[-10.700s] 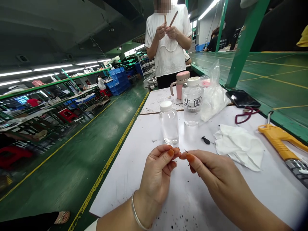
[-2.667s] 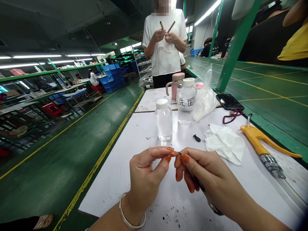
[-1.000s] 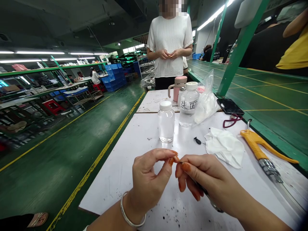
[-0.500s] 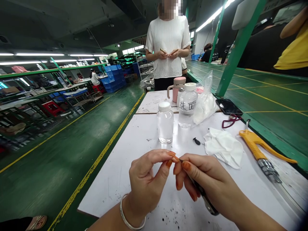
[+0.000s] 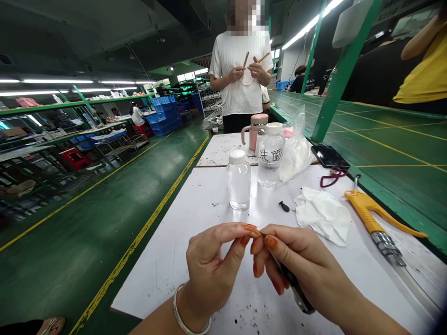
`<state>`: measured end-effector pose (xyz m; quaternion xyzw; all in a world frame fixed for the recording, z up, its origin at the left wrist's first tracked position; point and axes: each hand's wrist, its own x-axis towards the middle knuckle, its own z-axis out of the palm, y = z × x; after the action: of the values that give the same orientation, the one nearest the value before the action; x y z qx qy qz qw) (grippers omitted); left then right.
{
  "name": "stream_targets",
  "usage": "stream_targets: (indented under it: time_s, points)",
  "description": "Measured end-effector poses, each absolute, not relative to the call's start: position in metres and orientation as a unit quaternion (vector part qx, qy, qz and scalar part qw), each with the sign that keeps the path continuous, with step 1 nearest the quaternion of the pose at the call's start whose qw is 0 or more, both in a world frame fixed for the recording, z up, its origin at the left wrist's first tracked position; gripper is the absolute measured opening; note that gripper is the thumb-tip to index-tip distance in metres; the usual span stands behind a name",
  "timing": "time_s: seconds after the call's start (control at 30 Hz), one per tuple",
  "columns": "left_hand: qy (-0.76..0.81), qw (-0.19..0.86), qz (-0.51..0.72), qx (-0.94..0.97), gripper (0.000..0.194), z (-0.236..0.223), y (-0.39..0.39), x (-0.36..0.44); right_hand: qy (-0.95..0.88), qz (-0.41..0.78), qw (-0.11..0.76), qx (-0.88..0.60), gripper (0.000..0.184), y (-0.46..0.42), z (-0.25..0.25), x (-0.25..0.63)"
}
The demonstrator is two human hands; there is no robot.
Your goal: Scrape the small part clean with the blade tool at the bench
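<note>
I'm getting bright, even light from the overhead strip lights (image 5: 57, 81), with soft glare on the green floor (image 5: 178, 158) and the white surface (image 5: 153, 284); shadows stay faint, and the wide lens bends the edges, where the far-left shelves (image 5: 31, 174) smear slightly

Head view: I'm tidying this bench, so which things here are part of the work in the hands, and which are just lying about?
In use: left hand, right hand, dark-handled needle tool.
Lying about: pink mug, phone, yellow air gun, crumpled wipes, plain bottle, labelled bottle.
</note>
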<state>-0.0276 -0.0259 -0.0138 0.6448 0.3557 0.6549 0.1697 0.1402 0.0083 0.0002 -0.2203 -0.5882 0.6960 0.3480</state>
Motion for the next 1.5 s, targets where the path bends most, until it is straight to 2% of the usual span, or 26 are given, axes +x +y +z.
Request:
stream_targets:
  time_s: [0.2,0.43,0.77,1.03,1.5]
  points:
    - [0.353,0.160,0.650,0.654,0.039,-0.0146,-0.0260,-0.0281,-0.596,0.688,0.349,-0.222,0.034,0.0080,0.0005,0.1398]
    - [0.355,0.158,0.648,0.655,0.038,-0.0149,-0.0260,-0.0283,-0.600,0.694,0.329,-0.222,0.034,0.0099,0.0007,0.1418]
    - [0.358,0.236,0.654,0.623,0.029,-0.0098,-0.0235,-0.0270,-0.625,0.676,0.311,-0.238,0.040,0.0112,0.0035,0.1434]
    - [0.356,0.303,0.650,0.600,0.023,-0.0082,-0.0235,-0.0289,-0.696,0.612,0.280,-0.249,0.046,0.0137,-0.0023,0.1449]
    - [0.302,0.305,0.687,0.587,0.035,-0.0115,-0.0223,-0.0276,-0.645,0.647,0.346,-0.214,0.036,0.0068,-0.0024,0.1385]
